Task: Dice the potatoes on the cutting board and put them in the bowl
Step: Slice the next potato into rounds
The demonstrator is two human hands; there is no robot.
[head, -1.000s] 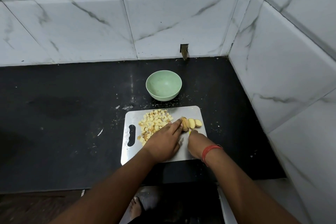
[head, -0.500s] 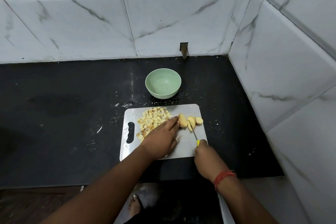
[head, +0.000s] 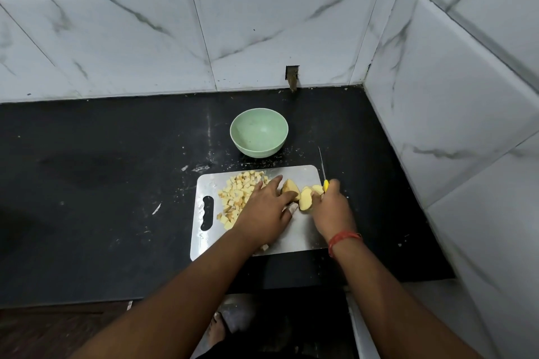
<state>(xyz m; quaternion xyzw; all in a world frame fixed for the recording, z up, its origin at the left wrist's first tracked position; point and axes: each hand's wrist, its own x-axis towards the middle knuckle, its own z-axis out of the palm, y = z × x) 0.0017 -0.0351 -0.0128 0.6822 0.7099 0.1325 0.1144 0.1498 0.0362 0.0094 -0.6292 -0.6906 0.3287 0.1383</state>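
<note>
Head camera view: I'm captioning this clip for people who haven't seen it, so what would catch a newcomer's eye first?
Most likely the two hands over the steel cutting board at centre: the left hand rests by a potato chunk, and the right hand holds a yellow-handled knife with its blade pointing away. Next, the pile of diced potato on the board's left half, and the green bowl just behind, with no potato in it.

Bare forearms, no sleeves; red thread band on right wrist.
</note>
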